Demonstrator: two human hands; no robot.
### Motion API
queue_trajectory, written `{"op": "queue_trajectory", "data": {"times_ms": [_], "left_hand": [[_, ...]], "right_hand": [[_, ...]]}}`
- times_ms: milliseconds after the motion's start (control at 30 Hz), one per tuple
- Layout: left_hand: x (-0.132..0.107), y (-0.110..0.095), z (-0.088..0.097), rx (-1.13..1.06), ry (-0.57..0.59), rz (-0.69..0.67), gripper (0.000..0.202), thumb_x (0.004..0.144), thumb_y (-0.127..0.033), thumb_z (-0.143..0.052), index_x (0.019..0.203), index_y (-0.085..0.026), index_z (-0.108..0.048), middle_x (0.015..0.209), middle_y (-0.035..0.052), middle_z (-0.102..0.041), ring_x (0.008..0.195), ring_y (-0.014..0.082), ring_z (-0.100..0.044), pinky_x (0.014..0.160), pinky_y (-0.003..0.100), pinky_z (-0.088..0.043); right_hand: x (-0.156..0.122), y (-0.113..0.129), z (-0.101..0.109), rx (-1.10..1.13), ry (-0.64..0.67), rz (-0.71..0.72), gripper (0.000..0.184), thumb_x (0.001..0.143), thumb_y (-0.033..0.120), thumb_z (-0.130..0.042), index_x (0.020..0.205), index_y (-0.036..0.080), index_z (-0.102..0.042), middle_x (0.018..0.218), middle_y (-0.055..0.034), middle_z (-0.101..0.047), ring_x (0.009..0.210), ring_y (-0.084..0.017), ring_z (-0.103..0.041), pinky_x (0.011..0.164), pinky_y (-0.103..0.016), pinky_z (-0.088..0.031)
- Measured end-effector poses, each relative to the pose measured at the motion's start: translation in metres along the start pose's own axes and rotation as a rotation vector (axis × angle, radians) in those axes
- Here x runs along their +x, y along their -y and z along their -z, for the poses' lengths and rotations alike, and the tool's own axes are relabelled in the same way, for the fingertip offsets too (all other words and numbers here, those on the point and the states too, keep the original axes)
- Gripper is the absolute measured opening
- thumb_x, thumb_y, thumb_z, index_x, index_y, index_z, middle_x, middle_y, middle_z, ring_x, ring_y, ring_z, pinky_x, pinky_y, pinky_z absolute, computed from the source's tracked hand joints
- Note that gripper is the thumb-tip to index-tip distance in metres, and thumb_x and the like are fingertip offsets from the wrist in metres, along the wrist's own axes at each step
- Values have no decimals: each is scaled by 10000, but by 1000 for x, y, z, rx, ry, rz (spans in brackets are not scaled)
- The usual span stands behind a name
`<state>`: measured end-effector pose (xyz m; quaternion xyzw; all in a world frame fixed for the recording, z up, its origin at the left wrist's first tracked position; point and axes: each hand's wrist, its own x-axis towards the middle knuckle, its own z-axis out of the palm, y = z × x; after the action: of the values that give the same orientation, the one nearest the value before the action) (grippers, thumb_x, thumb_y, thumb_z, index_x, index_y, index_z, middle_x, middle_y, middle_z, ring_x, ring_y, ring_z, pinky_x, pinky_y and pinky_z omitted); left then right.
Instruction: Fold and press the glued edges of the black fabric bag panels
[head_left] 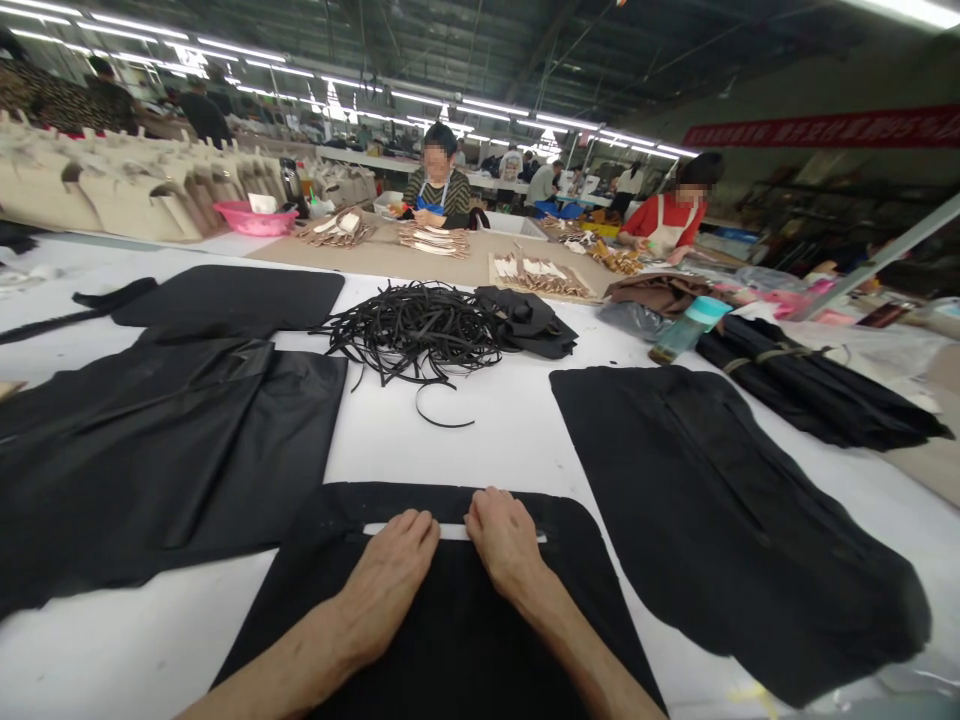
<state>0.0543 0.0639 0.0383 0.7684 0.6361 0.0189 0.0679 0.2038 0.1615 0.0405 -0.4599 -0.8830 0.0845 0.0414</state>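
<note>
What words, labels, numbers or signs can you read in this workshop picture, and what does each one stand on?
No text here can be read.
The red banner on the far wall: a row of pale characters, too blurred to read.
The bottle with the teal cap: no legible label.
The black fabric piece under the left hand and right hand: no print or tag visible.

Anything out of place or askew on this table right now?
One thin black strap lies curled apart from the tangled black strap heap, and the teal-capped bottle seems tipped on its side. The left hand and right hand press flat on the black slotted fabric panel.
</note>
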Motion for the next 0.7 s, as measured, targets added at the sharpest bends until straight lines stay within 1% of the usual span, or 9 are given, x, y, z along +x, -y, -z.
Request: {"op": "queue_trajectory", "data": {"times_ms": [100, 200, 267, 367, 467, 533, 633, 700], "left_hand": [[10, -8, -7, 10, 15, -20, 454, 795, 23, -327, 1212, -90, -466, 1209, 142, -526, 1092, 239, -478, 977, 387, -383], [11, -7, -11, 33, 27, -10, 504, 771, 52, -309, 1226, -104, -457, 1229, 125, -515, 1096, 234, -471, 962, 374, -397], [11, -6, -13, 63, 22, 5, 532, 749, 70, -299, 1222, -112, -462, 1217, 115, -521, 1081, 229, -476, 951, 371, -405], [10, -7, -17, 119, -15, 7, 549, 730, 77, -306, 1221, -107, -466, 1212, 113, -523, 1081, 230, -472, 968, 384, -390], [11, -9, -22, 184, -65, -17, 542, 722, 77, -328, 1220, -83, -471, 1217, 124, -517, 1082, 232, -467, 965, 362, -394], [11, -11, -24, 242, -88, -35, 519, 724, 72, -340, 1203, -63, -487, 1194, 133, -526, 1057, 236, -478, 935, 349, -418], [12, -17, -25, 323, -108, -47, 499, 735, 59, -353, 1195, -66, -500, 1084, 119, -564, 962, 231, -514, 862, 350, -462], [13, -22, -24, 363, -127, -37, 510, 742, 49, -367, 1221, -83, -486, 1011, 101, -575, 896, 225, -530, 814, 356, -481]], "right_hand": [[-2, -6, 5, 43, 10, 42, 100, 839, 155, -526, 764, 200, -573, 827, -11, -608, 806, -170, -544, 713, -274, -362], [-5, -21, 9, 136, 25, 138, 68, 835, 156, -552, 840, 224, -552, 866, 26, -586, 817, -133, -535, 733, -228, -374], [-7, -33, 10, 200, 21, 181, 92, 833, 147, -557, 884, 219, -532, 883, 18, -573, 819, -136, -528, 730, -225, -379], [-11, -51, 10, 204, 17, 198, 53, 863, 162, -526, 832, 205, -525, 860, 0, -557, 816, -152, -515, 728, -244, -374], [-15, -62, 13, 167, 23, 175, 116, 891, 189, -493, 780, 201, -527, 855, -5, -550, 825, -155, -506, 738, -249, -364], [-17, -65, 17, 158, 47, 120, 115, 889, 191, -495, 782, 201, -533, 861, -3, -552, 828, -150, -505, 744, -242, -358], [-15, -65, 23, 124, 133, 22, 103, 875, 196, -505, 782, 201, -550, 856, 0, -564, 819, -142, -514, 737, -234, -352], [-12, -63, 26, 102, 181, -12, 104, 858, 202, -516, 767, 197, -566, 849, -8, -577, 813, -146, -525, 726, -238, -349]]}}
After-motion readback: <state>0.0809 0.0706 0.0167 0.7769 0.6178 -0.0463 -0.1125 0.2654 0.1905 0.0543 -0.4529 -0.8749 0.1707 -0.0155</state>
